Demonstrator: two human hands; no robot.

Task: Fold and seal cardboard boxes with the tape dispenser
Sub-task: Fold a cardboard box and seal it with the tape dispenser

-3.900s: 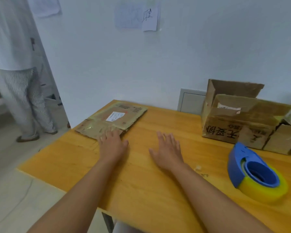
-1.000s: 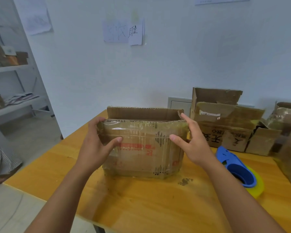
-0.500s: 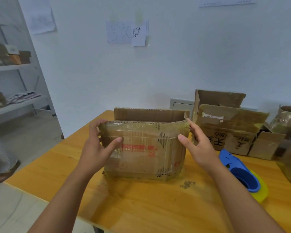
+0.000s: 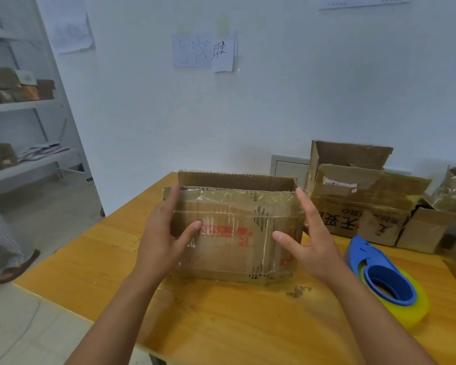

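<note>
While our left hand (image 4: 158, 241) and right hand (image 4: 309, 238) are hovering open, unsupported, the box (image 4: 237, 233) is risking collapse toward twelve o'clock.

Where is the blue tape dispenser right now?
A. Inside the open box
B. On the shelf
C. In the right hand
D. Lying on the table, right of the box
D: the dispenser lies on the table, right of the box, with no hand on it.

Left hand (image 4: 161, 242) fingertips (motion-blurred)
</note>
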